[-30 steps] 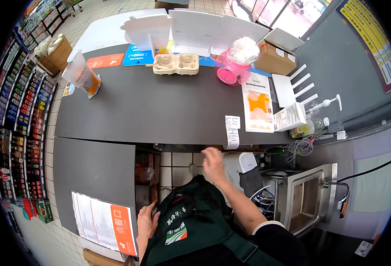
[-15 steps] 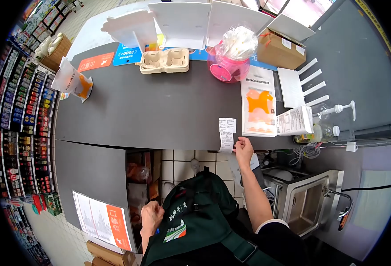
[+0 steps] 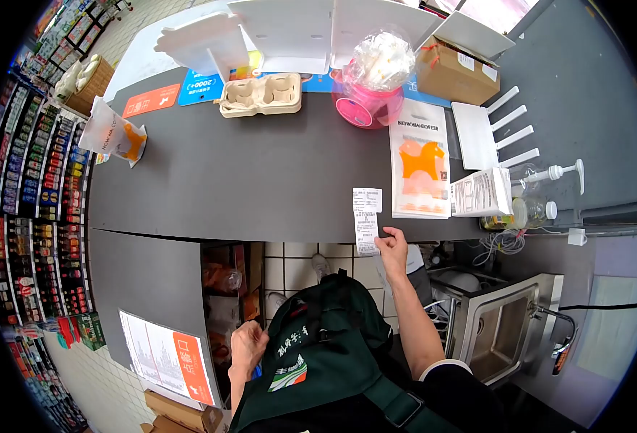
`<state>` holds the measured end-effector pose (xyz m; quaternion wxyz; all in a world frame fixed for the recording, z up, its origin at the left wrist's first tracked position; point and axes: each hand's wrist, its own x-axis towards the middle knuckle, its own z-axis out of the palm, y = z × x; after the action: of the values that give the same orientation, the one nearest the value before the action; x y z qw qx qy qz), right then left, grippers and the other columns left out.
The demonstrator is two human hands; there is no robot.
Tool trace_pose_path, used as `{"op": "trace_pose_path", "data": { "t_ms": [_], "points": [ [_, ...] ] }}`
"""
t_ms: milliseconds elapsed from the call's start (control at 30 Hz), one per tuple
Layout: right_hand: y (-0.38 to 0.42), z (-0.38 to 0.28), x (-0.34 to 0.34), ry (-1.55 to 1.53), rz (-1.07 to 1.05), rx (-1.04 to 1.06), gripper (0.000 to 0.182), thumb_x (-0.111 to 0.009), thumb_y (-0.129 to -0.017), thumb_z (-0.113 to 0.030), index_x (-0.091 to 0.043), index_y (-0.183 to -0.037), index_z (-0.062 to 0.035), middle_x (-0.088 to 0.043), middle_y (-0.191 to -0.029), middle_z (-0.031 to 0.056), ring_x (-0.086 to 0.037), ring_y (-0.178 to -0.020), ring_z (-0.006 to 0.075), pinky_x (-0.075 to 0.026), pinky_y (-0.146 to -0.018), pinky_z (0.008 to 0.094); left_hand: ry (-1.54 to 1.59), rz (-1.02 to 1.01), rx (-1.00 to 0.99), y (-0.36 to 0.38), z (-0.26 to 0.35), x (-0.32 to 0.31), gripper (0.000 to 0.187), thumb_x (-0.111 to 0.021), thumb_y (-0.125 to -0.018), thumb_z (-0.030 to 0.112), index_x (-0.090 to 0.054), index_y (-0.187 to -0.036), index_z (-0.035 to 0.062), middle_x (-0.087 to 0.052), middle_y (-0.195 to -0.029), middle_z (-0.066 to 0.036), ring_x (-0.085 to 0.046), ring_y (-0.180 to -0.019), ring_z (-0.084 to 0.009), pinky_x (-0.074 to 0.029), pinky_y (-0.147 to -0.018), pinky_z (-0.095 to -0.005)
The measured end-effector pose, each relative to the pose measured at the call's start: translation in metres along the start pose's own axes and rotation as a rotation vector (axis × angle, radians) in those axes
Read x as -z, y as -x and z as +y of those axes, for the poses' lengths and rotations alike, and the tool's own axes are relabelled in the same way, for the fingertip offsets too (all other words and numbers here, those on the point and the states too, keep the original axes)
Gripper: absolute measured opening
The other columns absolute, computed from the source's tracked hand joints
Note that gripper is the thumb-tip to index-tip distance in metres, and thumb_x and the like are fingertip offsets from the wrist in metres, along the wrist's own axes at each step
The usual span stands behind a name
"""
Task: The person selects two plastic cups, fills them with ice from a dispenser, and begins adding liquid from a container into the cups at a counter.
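Note:
My right hand [image 3: 393, 252] is at the front edge of the dark counter. Its thumb and fingers pinch the lower right edge of a printed paper receipt [image 3: 365, 224]. The receipt's upper part lies on the counter, and its lower end sticks out past the edge. To the right of the receipt lies a stack of white paper bags [image 3: 421, 191] with orange and pink prints. My left hand [image 3: 247, 348] hangs low beside my green apron [image 3: 326, 346], fingers curled in, and nothing shows in it.
A cardboard cup carrier [image 3: 261, 96], a pink tub [image 3: 367, 107], a cardboard box [image 3: 457, 76] and a white router [image 3: 475, 136] stand along the back. A bagged drink [image 3: 120, 133] is at the left. Pump bottles [image 3: 531, 209] and a steel sink [image 3: 503, 335] are at the right.
My right hand has moved slightly down and left, with its thumb now over the receipt's edge. The receipt's lower end has come toward me and lies flatter. My left hand stays put.

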<state>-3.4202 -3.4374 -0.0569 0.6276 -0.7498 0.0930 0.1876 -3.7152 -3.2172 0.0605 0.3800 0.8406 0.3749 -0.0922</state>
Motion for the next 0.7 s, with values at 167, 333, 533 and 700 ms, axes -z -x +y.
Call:
{"op": "trace_pose_path", "data": {
  "t_ms": [167,333,533,700],
  "points": [
    [0.002,-0.006,-0.001,0.016,-0.016,-0.003,0.035,-0.063,-0.08,0.003,-0.05,-0.112,0.0014,-0.058,-0.071,0.0017,-0.053,-0.066,0.0072,-0.042,-0.06,0.0208,0.034,-0.022,0.02,0.0,0.011,0.004,0.012,-0.066,-0.074,0.004,-0.057,-0.07,-0.0021,-0.059,-0.064,-0.015,-0.061,-0.058,-0.027,-0.046,-0.056,-0.0346],
    [0.003,-0.003,0.003,-0.019,-0.063,-0.003,0.04,-0.062,-0.079,0.003,-0.047,-0.116,0.0019,-0.06,-0.074,0.0034,-0.055,-0.068,0.0089,-0.044,-0.061,0.0221,0.123,-0.011,-0.006,0.0,-0.011,-0.012,0.005,-0.063,-0.075,-0.001,-0.063,-0.079,-0.0016,-0.063,-0.068,-0.014,-0.064,-0.061,-0.0229,-0.049,-0.059,-0.0308],
    [0.003,0.0,0.006,-0.035,-0.097,-0.035,0.044,-0.062,-0.079,0.004,-0.045,-0.119,0.0004,-0.061,-0.078,0.0044,-0.058,-0.072,0.0109,-0.047,-0.061,0.0244,0.101,-0.073,0.074,0.003,-0.045,-0.032,0.008,-0.064,-0.075,0.001,-0.065,-0.083,-0.0006,-0.065,-0.069,-0.013,-0.065,-0.063,-0.0227,-0.05,-0.062,-0.0312],
    [0.004,0.0,0.007,-0.019,-0.105,-0.026,0.044,-0.062,-0.078,0.003,-0.046,-0.119,-0.0005,-0.061,-0.08,0.0048,-0.058,-0.072,0.011,-0.047,-0.061,0.0243,0.084,-0.131,0.159,0.009,-0.069,-0.045,0.013,-0.065,-0.077,0.006,-0.068,-0.089,0.0007,-0.066,-0.072,-0.013,-0.065,-0.064,-0.0206,-0.05,-0.062,-0.0311]
  ]
}}
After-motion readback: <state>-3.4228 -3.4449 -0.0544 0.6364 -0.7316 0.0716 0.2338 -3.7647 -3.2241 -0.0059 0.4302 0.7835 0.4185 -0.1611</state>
